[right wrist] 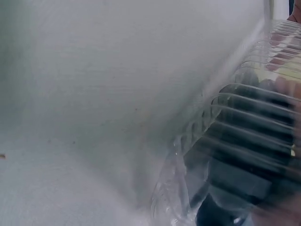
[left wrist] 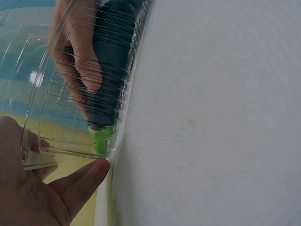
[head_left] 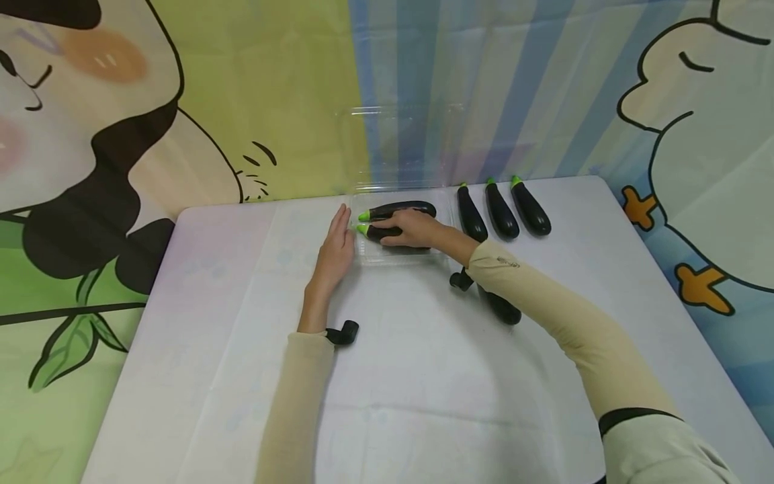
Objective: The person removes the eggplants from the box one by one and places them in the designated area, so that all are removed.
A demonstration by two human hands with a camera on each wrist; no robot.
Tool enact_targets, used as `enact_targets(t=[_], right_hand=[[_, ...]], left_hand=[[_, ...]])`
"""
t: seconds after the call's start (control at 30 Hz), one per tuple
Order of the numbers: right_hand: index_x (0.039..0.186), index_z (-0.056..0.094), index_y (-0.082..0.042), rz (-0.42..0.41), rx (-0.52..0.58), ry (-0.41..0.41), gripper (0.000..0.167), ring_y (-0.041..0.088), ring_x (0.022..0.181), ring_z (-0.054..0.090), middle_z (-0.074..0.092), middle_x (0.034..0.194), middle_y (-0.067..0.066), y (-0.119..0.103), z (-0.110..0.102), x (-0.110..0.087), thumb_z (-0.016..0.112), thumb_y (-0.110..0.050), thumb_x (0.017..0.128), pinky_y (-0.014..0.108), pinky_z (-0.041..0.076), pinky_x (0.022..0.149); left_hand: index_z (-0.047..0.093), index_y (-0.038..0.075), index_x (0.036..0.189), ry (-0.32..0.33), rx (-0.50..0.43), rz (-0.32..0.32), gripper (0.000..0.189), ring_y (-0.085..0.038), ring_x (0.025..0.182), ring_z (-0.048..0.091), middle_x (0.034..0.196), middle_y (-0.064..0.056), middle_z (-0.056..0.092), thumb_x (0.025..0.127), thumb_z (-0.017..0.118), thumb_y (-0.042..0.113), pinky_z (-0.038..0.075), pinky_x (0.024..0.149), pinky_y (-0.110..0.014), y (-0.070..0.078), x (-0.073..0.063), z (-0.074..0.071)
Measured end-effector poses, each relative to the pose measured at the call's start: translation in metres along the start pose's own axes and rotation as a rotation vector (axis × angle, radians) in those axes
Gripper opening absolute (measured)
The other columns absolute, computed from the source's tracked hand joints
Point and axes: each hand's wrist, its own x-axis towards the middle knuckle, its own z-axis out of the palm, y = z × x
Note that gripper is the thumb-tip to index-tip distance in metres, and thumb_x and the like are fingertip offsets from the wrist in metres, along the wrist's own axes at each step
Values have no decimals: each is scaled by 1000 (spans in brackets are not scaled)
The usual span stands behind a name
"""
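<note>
In the head view, a clear plastic box (head_left: 393,261) sits at the upper middle of the frame on the white bench (head_left: 411,390), its transparent lid (head_left: 405,148) raised behind it. Two eggplants lie in it, green ends leftward: the far eggplant (head_left: 411,208) and the near eggplant (head_left: 379,233). The right hand (head_left: 416,228) grasps the near one, thumb on one side and fingers on the other. The left hand (head_left: 334,255) has straight fingers, gripping nothing, against the box's left end. Right of the box, three loose eggplants (head_left: 501,212) lie side by side, green ends toward the top; a fourth eggplant (head_left: 500,308) shows partly beneath the right sleeve (head_left: 544,302).

In the left wrist view, the left thumb touches the box's lower corner, at the lower left. Through the ribbed wall, the right hand's fingers lie along a dark eggplant.

In the right wrist view, blurred, the ribbed box wall crosses the right side with dark eggplant behind; the right hand's grasp cannot be made out there.
</note>
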Motion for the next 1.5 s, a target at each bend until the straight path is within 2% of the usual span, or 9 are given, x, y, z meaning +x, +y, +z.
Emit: enact_targets(t=[0.1, 0.3, 0.4, 0.5, 0.77, 1.0, 1.33, 1.5], right_hand=[[145, 44, -33, 4, -55, 3, 52, 28, 103, 60, 63, 121, 14, -1, 1, -3, 56, -46, 95, 47, 51, 87], [146, 44, -34, -23, -195, 60, 51, 25, 81, 58, 62, 110, 13, -6, 3, -9, 50, -49, 97, 41, 50, 68], [145, 45, -34, -4, -197, 92, 51, 23, 79, 56, 62, 110, 11, -10, 3, -14, 50, -50, 97, 38, 48, 63], [145, 45, -32, 32, -154, 120, 50, 23, 77, 54, 61, 107, 12, -14, 3, -20, 50, -49, 97, 37, 46, 61], [146, 44, -28, 67, -35, 225, 50, 21, 70, 51, 58, 118, 15, -23, -3, -41, 50, -38, 98, 33, 41, 58], [147, 42, -29, 116, 72, 233, 53, 21, 72, 48, 56, 125, 14, -23, -8, -58, 46, -35, 95, 31, 36, 56], [142, 51, -19, 113, 137, 350, 52, 20, 73, 54, 59, 124, 9, -13, -9, -81, 59, -37, 94, 31, 41, 59], [143, 50, -17, 118, 221, 379, 53, 24, 78, 55, 58, 124, 15, -11, -8, -88, 62, -33, 94, 33, 43, 62]], left_hand=[[23, 14, 155, -2, -6, -2, 52, -19, 151, 17, 165, 7, 13, 104, 29, 20, 20, 123, -44, 0, -1, 1], [22, 16, 156, -3, -5, -8, 52, -17, 151, 17, 164, 9, 12, 104, 27, 23, 20, 123, -43, 0, -3, 1], [22, 16, 156, -3, -5, -7, 52, -17, 151, 17, 164, 9, 12, 104, 26, 25, 20, 123, -43, 1, -4, 0], [22, 14, 156, -7, -10, -8, 53, -19, 151, 16, 164, 9, 11, 104, 27, 24, 19, 123, -44, 0, -4, 0], [21, 14, 156, -8, -16, -3, 53, -21, 151, 17, 165, 6, 11, 104, 28, 22, 19, 123, -47, 0, -5, -1], [22, 13, 155, 4, -20, -7, 53, -21, 151, 18, 165, 4, 13, 104, 29, 20, 20, 123, -45, 0, -4, -1], [23, 11, 155, 8, -15, 5, 52, -19, 151, 16, 165, 2, 14, 103, 29, 18, 19, 123, -43, 2, 0, -1], [24, 11, 155, 11, -18, 3, 52, -19, 151, 17, 165, 3, 14, 103, 29, 18, 19, 123, -42, 1, -1, -1]])
